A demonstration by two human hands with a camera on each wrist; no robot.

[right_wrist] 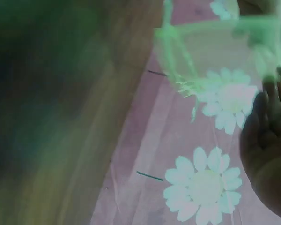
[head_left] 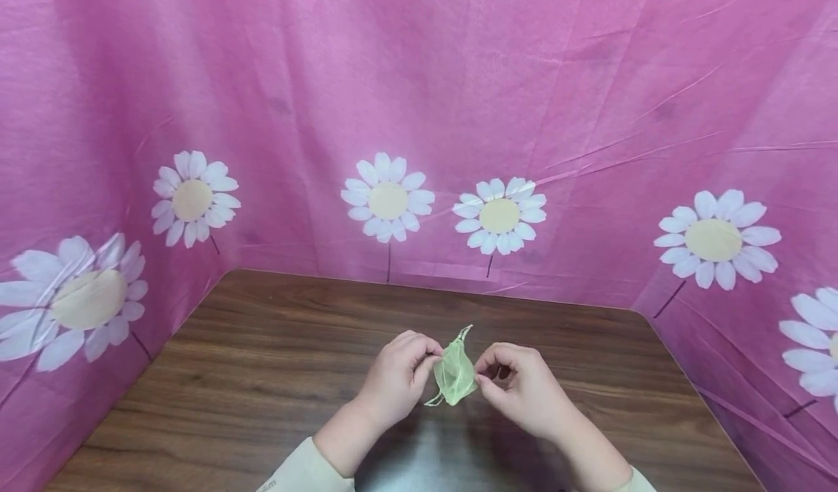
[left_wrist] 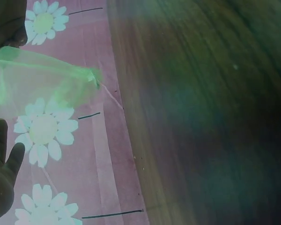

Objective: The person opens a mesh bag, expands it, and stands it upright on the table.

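Observation:
A small sheer light-green drawstring pouch (head_left: 455, 375) hangs above the table between my two hands. Its thin cords stick out at the top and at the lower left. My left hand (head_left: 396, 372) pinches the pouch's left edge between thumb and forefinger. On the opposite edge, my right hand (head_left: 524, 386) pinches the fabric with thumb and fingertips. The left wrist view has the blurred pouch (left_wrist: 47, 75) stretched between both hands. In the right wrist view the see-through fabric (right_wrist: 210, 51) reaches my right hand's fingertips (right_wrist: 269, 89). Nothing can be made out inside it.
Beneath my hands lies a dark brown wood-grain table (head_left: 262, 361). A pink curtain (head_left: 419, 77) printed with white daisies closes off the back and both sides, meeting the table along its far edge.

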